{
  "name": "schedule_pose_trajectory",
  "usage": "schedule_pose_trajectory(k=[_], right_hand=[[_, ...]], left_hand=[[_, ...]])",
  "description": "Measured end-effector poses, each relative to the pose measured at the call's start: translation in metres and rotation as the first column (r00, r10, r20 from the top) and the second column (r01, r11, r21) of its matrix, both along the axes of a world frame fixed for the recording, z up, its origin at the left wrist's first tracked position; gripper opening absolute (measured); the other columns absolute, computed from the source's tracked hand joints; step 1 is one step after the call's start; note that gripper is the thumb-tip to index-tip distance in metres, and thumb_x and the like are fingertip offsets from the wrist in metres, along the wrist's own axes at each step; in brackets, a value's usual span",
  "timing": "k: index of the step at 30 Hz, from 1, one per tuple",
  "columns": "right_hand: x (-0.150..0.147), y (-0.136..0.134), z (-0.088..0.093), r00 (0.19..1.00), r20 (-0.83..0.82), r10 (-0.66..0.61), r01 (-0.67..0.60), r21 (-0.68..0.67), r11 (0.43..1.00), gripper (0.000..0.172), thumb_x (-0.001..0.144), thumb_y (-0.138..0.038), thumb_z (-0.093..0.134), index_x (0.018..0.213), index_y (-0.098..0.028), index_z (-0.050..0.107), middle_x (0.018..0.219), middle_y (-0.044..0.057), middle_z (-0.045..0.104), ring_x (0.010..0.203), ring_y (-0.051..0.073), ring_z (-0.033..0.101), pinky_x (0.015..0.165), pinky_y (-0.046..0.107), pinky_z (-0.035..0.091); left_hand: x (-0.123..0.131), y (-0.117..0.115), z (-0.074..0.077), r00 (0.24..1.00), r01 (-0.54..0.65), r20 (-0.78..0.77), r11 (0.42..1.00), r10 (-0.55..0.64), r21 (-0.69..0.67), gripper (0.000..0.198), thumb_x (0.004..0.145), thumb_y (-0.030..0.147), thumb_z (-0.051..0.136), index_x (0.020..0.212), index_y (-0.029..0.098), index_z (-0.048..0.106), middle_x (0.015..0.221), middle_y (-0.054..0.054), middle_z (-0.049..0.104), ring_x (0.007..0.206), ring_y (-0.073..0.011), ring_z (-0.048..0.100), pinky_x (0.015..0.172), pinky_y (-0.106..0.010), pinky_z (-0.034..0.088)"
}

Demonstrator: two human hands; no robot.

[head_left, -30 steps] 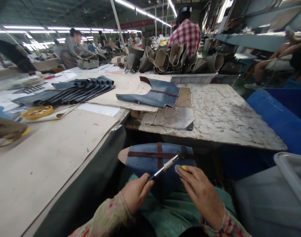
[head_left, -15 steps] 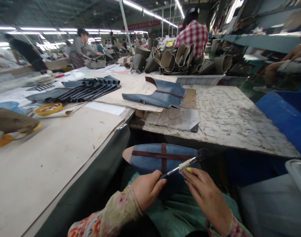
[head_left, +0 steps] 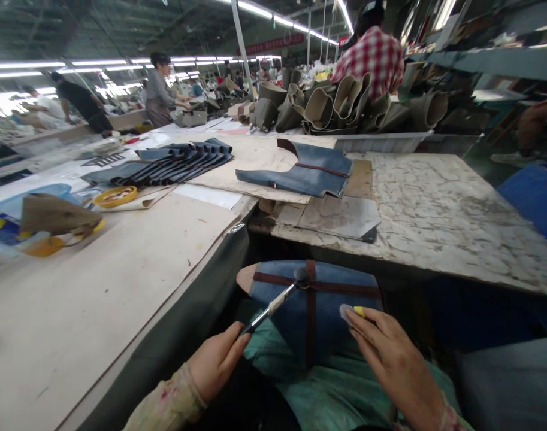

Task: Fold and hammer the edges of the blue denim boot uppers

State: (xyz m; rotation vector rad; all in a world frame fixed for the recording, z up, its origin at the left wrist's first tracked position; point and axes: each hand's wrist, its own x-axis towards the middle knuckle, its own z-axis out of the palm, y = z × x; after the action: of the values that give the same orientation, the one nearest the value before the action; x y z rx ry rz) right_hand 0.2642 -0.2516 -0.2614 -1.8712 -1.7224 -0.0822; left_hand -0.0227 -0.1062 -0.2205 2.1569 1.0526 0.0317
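Observation:
My left hand [head_left: 219, 358] is closed around the handle end of a hammer [head_left: 273, 306] with a metal shaft, pale tape wrapped partway up and a dark round head. The head is over the crossing of two brown strips on a blue leather boot upper [head_left: 345, 280]; whether it touches is unclear. The upper has a pale pointed end at left and lies on my lap over green cloth [head_left: 327, 389]. My right hand [head_left: 392, 350], with a yellow cover on one finger, pinches a small translucent whitish piece [head_left: 345, 312] near the upper's right side.
Ahead, another blue leather piece [head_left: 313, 167] lies on the worn table [head_left: 417, 203]. A stack of blue pieces [head_left: 165, 163] and a yellow dish [head_left: 115, 196] are on the left table [head_left: 133, 275]. Olive boot shafts [head_left: 320, 108] stand behind, near a person in a checked shirt [head_left: 372, 60].
The hammer has swung left, away from my right hand, and its head is now over the strip crossing. My left hand has moved left and down. The view has turned slightly left.

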Motion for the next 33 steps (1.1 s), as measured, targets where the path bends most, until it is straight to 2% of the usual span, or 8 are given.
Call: schedule_pose_trajectory(k=[5, 10, 15, 20, 25, 30, 33], right_hand=[[0.001, 0.000, 0.001, 1.000, 0.013, -0.003, 0.003, 0.012, 1.000, 0.034, 0.090, -0.032, 0.040, 0.121, -0.025, 0.051, 0.105, 0.006, 0.057, 0.101, 0.019, 0.053, 0.087, 0.035, 0.047], [0.002, -0.001, -0.001, 0.999, 0.040, 0.017, -0.018, 0.014, 1.000, 0.035, 0.091, -0.031, 0.040, 0.123, -0.024, 0.049, 0.106, 0.007, 0.055, 0.101, 0.019, 0.052, 0.086, 0.035, 0.047], [0.003, -0.002, -0.001, 0.998, 0.068, 0.018, -0.021, 0.039, 0.999, 0.035, 0.091, -0.033, 0.039, 0.123, -0.023, 0.049, 0.106, 0.007, 0.055, 0.101, 0.020, 0.052, 0.085, 0.034, 0.047], [0.003, 0.000, -0.001, 0.997, 0.071, 0.024, -0.026, 0.037, 0.999, 0.035, 0.091, -0.034, 0.039, 0.123, -0.023, 0.050, 0.105, 0.006, 0.055, 0.100, 0.019, 0.052, 0.085, 0.033, 0.046], [0.002, 0.000, 0.001, 0.996, 0.092, 0.016, -0.020, 0.040, 0.999, 0.036, 0.091, -0.034, 0.037, 0.123, -0.023, 0.049, 0.105, 0.006, 0.055, 0.100, 0.019, 0.052, 0.084, 0.032, 0.046], [0.001, 0.005, 0.006, 0.992, 0.126, 0.009, -0.010, 0.007, 1.000, 0.041, 0.091, -0.039, 0.035, 0.125, -0.018, 0.045, 0.104, 0.008, 0.056, 0.097, 0.020, 0.052, 0.081, 0.033, 0.047], [0.000, 0.013, 0.011, 0.991, 0.131, 0.033, -0.031, -0.016, 0.999, 0.042, 0.092, -0.036, 0.032, 0.127, -0.015, 0.041, 0.096, 0.008, 0.058, 0.088, 0.019, 0.055, 0.075, 0.033, 0.049]], left_hand=[[0.001, -0.003, 0.003, 0.992, -0.043, 0.116, 0.999, 0.042, 0.005, 0.034, 0.090, 0.045, 0.026, 0.090, 0.019, 0.049, 0.070, 0.000, 0.054, 0.063, -0.0133, 0.051, 0.062, -0.023, 0.039], [-0.004, -0.004, -0.001, 0.999, -0.037, 0.005, 0.999, 0.037, 0.010, 0.034, 0.089, 0.045, 0.027, 0.082, 0.019, 0.049, 0.067, 0.000, 0.052, 0.062, -0.0136, 0.050, 0.062, -0.024, 0.039], [-0.011, 0.003, -0.001, 0.989, -0.096, 0.108, 0.995, 0.096, -0.004, 0.038, 0.090, 0.048, 0.024, 0.083, 0.019, 0.048, 0.063, 0.002, 0.046, 0.058, -0.0116, 0.046, 0.058, -0.022, 0.038], [-0.014, 0.008, 0.000, 0.996, -0.081, 0.033, 0.997, 0.081, 0.013, 0.034, 0.089, 0.044, 0.028, 0.078, 0.019, 0.048, 0.062, 0.003, 0.045, 0.057, -0.0115, 0.046, 0.057, -0.022, 0.037], [-0.013, 0.005, 0.006, 0.982, -0.140, 0.133, 0.990, 0.136, 0.027, 0.034, 0.090, 0.044, 0.027, 0.088, 0.018, 0.049, 0.065, 0.001, 0.050, 0.059, -0.0120, 0.048, 0.057, -0.022, 0.037], [-0.020, 0.012, -0.004, 0.995, -0.086, -0.049, 0.994, 0.089, 0.060, 0.036, 0.089, 0.046, 0.025, 0.083, 0.020, 0.049, 0.067, 0.001, 0.053, 0.062, -0.0135, 0.052, 0.061, -0.023, 0.039], [-0.031, 0.028, 0.010, 0.981, -0.168, -0.072, 0.973, 0.182, 0.158, 0.040, 0.087, 0.048, 0.025, 0.093, 0.020, 0.052, 0.077, -0.002, 0.059, 0.072, -0.0159, 0.057, 0.066, -0.024, 0.042]])
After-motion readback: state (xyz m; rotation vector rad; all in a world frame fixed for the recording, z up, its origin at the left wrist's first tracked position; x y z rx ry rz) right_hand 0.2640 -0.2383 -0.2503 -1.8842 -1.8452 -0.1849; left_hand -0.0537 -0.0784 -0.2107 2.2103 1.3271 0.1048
